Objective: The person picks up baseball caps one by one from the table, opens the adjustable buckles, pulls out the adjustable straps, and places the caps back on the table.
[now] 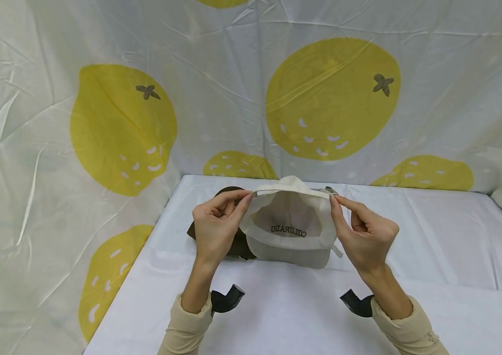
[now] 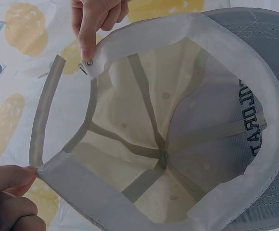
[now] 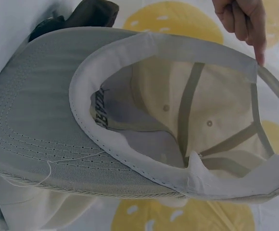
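Observation:
A cream baseball cap (image 1: 286,241) is held upside down, its inside facing me, with COLORADO lettering (image 1: 288,230) seen reversed. Its grey-looking brim (image 2: 269,53) points toward me in the head view. My left hand (image 1: 217,222) pinches one back corner of the cap, at the root of the loose strap (image 2: 45,110). At the opposite back corner, my right hand (image 1: 363,231) pinches the band by a small metal buckle (image 2: 89,62). The strap's far end hangs free of the buckle. The right wrist view does not show the right hand.
A dark brown fabric item (image 1: 238,246) lies behind the cap at left, partly hidden. Cream cloth (image 3: 38,207) shows below the brim. The white-covered table (image 1: 286,315) meets a lemon-print curtain (image 1: 219,98). Black mounts (image 1: 228,299) sit at both wrists.

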A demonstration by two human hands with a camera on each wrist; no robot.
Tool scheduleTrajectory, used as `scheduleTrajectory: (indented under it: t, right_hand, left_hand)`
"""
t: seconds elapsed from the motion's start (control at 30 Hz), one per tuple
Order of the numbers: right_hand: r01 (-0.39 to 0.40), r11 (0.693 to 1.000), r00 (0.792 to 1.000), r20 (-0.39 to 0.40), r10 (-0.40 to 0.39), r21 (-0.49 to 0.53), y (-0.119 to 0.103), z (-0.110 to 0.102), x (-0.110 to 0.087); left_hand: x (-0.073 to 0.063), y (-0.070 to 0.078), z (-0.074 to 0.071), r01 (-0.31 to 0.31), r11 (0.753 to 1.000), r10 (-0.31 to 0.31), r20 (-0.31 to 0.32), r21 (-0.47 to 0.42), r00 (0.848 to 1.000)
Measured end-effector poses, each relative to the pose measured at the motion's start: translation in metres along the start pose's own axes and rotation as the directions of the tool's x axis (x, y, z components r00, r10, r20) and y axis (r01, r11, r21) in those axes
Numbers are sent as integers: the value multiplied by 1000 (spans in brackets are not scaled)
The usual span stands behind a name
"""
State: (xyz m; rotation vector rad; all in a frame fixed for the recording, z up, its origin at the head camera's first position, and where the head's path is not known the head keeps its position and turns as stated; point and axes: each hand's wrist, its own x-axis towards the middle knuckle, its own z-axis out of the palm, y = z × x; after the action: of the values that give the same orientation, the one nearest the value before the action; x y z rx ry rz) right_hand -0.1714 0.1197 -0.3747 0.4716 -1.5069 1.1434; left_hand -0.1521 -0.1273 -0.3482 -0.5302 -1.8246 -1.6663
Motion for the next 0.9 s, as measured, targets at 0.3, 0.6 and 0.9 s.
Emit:
scheduleTrajectory:
  t: [0.3,0.6,0.9]
  right_hand:
    - [-17,999,993,117,22,-50,7,-12,3]
    - [-139,983,926,335,172,-119,10,-30,16]
    - [-248,962,910,314,271,-114,9,-50,32]
  left_hand:
    - [-1,0,5,32,999,-32,12,-27,999]
    - [-2,2,12,94,995,-93,37,-31,995]
    - [8,6,23,121,993,-121,82,0,989]
